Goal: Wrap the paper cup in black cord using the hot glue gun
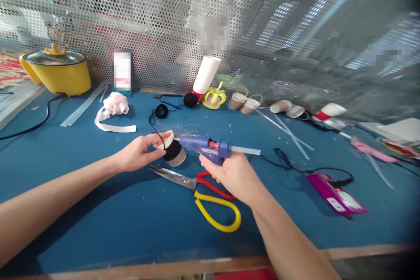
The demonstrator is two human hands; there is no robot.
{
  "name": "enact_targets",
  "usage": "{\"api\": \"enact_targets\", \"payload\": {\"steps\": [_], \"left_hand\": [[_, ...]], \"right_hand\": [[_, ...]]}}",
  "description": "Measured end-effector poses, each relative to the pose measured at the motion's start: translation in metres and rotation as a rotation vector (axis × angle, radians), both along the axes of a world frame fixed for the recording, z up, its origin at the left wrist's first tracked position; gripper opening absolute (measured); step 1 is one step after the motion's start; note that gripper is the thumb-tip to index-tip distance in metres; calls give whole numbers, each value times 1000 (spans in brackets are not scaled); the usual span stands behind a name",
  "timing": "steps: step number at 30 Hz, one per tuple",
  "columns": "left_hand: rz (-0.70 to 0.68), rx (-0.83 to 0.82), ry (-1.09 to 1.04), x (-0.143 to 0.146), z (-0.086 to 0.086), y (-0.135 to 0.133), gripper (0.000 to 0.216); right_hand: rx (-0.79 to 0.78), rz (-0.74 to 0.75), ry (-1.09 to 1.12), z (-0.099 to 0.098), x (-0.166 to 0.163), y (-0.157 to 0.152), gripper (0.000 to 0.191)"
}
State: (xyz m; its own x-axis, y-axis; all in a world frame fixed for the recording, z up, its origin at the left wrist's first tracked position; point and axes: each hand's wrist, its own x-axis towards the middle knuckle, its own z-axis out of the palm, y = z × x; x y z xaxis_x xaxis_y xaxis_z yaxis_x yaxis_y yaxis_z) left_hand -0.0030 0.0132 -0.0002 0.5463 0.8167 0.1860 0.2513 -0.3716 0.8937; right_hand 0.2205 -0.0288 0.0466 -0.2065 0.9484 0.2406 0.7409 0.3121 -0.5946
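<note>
My left hand (139,152) grips a small paper cup (177,156) that lies tilted, its middle wrapped in black cord and a white band near its rim. A black cord (152,119) runs from the cup to a small coil (161,111) behind it. My right hand (234,177) is closed around a blue glue gun (205,145), whose nozzle meets or nearly meets the cup's wrapped side. A clear glue stick (246,150) sticks out of the gun's back. Just below both hands lie scissors (183,180) with one red and one yellow handle.
A yellow electric pot (65,76) stands at the back left, near a phone (122,70) and crumpled white ribbon (116,104). Stacked paper cups (206,74), a yellow basket (214,98) and small cup baskets (238,99) line the back. A purple power strip (334,194) lies right.
</note>
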Motion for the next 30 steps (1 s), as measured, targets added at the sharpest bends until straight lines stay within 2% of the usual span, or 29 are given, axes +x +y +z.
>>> {"api": "enact_targets", "payload": {"steps": [20,23,26,30], "left_hand": [[37,35,25,0,0,-1,16],[25,25,20,0,0,-1,16],[8,22,-5,-1,-1,-1,16],[9,23,-3,-2,-1,0,16]], "right_hand": [[-5,63,3,-2,-5,-7,9],[-119,6,80,1,-1,-3,13],[-237,-17,245,3,9,7,18],[-234,-48,504,-4,25,37,25]]}}
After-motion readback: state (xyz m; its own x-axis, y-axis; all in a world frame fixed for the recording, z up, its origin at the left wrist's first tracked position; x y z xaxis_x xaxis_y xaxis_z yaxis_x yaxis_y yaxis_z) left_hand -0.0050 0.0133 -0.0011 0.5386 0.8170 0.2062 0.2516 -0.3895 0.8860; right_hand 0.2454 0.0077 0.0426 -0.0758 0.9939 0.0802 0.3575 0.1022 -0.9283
